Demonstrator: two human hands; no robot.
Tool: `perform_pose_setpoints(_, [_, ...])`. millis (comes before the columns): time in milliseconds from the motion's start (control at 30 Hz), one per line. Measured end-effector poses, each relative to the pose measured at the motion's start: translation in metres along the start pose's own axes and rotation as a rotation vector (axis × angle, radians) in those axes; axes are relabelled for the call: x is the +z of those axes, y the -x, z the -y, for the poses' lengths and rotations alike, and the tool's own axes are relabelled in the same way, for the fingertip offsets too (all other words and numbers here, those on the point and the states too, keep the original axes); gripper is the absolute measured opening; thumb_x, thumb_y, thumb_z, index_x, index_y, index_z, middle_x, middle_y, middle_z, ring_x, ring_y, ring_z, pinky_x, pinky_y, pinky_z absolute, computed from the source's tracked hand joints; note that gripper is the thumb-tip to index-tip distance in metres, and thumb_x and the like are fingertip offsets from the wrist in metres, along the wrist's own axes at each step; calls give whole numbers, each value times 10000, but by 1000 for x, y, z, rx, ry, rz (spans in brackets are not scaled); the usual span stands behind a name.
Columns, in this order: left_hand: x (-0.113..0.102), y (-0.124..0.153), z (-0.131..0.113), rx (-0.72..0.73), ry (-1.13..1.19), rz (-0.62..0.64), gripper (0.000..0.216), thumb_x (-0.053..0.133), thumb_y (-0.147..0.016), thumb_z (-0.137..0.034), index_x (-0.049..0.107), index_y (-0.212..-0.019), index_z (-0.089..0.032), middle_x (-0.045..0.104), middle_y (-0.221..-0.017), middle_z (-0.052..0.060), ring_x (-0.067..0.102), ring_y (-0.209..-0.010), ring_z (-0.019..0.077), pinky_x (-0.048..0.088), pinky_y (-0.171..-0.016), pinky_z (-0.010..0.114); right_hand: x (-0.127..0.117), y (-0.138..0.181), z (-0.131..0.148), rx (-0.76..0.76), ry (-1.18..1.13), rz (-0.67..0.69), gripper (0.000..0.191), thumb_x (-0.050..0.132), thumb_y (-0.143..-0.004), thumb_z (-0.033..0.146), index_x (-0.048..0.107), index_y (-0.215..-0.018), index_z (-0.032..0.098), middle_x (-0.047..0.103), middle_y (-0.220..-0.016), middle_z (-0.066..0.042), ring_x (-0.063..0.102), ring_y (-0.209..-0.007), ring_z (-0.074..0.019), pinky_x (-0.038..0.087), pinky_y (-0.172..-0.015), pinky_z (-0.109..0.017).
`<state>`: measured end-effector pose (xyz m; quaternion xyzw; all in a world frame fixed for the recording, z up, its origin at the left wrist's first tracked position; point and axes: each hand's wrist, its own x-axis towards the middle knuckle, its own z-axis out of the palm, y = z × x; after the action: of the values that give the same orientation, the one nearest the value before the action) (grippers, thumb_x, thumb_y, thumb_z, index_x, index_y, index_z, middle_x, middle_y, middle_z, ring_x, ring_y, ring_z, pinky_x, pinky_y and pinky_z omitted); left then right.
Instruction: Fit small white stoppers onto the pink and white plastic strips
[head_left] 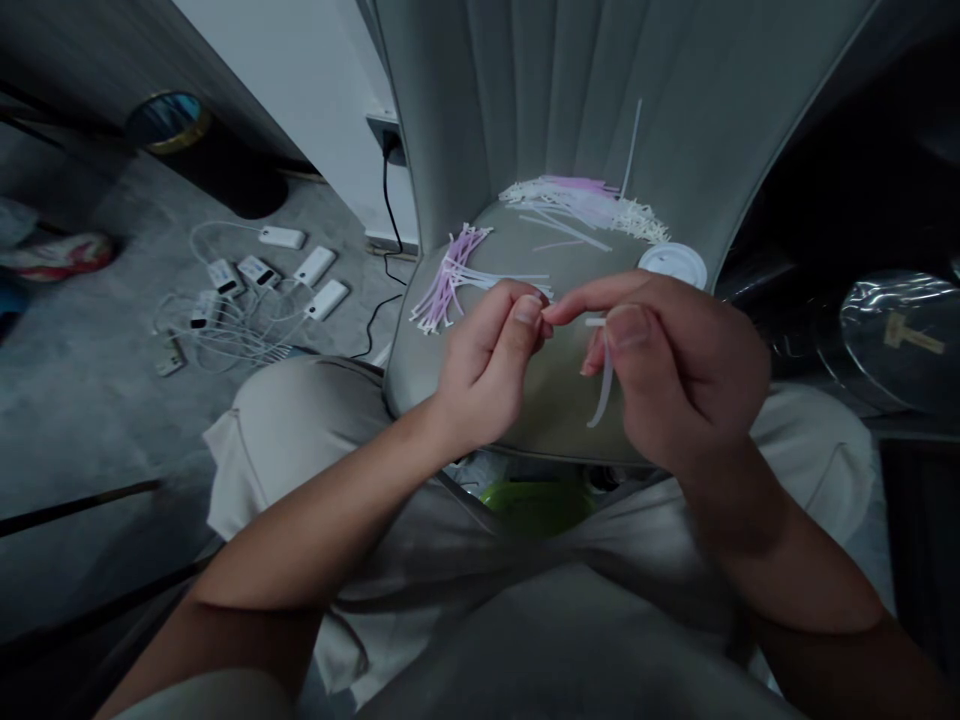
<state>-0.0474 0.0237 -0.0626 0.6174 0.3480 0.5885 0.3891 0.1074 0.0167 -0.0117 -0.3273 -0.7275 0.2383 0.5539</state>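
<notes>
Both my hands meet above the seat of a grey padded chair (450,375). My left hand (491,365) is closed in a pinch, thumb against the curled fingers; what it holds at the tips is too small to make out. My right hand (675,360) pinches a thin pale strip (604,385) under its thumb, and the strip hangs down with a slight curve. The right index finger stretches across to the left fingertips. Left of my hands lies a bundle of purple and white strips (452,280) with small white ends. Behind them is a larger pile of similar strips (574,198).
A round white lid-like disc (673,264) lies at the seat's right edge. One strip (632,150) leans on the backrest. On the floor at left are several white power banks (315,266) with tangled cables, and a dark cylindrical bin (217,165). A green container (536,505) shows under the seat.
</notes>
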Motion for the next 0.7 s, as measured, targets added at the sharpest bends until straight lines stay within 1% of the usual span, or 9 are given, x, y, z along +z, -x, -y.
perform_pose_setpoints(100, [0,0,0,2,9,5,252,450,-1052,-348,582,-888,-208,534,-727,-36,474,-624,61,425,-602,190,-4,-1,-2,-26,-1,58,229,510,-1004,232,736,-967,227,762,-839,17,696,-682,-107,597,-721,-254])
perform_pose_setpoints(167, [1,0,0,4,11,2,254,449,-1053,-346,585,-888,-207,524,-714,-37,466,-619,61,420,-594,189,-5,-1,-2,-20,-1,75,224,513,-1004,240,733,-962,236,763,-830,16,698,-675,-112,600,-730,-259])
perform_pose_setpoints(267, [1,-1,1,14,15,-10,254,464,-1047,-357,581,-880,-207,491,-683,-47,437,-585,57,404,-567,183,-2,-1,1,3,9,41,241,491,-1002,233,723,-941,240,756,-809,11,712,-703,-132,609,-736,-290])
perform_pose_setpoints(367, [1,-1,1,3,27,-7,252,454,-1052,-354,580,-890,-209,492,-693,-47,440,-594,55,400,-569,178,0,-1,3,20,20,44,252,476,-1004,242,719,-938,256,751,-800,15,713,-705,-139,616,-729,-300])
perform_pose_setpoints(533, [0,0,0,2,29,-1,256,457,-1051,-359,580,-883,-211,472,-682,-47,427,-595,63,395,-575,194,-1,-1,2,0,-5,46,243,492,-1001,234,727,-953,195,762,-826,3,730,-762,-122,608,-758,-261])
perform_pose_setpoints(633, [-1,0,0,-20,39,4,252,457,-1050,-368,579,-889,-216,478,-700,-40,435,-617,73,391,-583,208,-2,1,1,20,2,79,239,489,-999,207,721,-942,206,754,-820,7,722,-759,-113,606,-772,-251])
perform_pose_setpoints(700, [-1,1,1,-28,41,-1,269,462,-1044,-396,574,-877,-217,473,-702,-37,437,-617,80,390,-581,221,-2,2,0,2,20,101,237,491,-991,181,713,-911,192,736,-794,13,714,-754,-101,602,-779,-235])
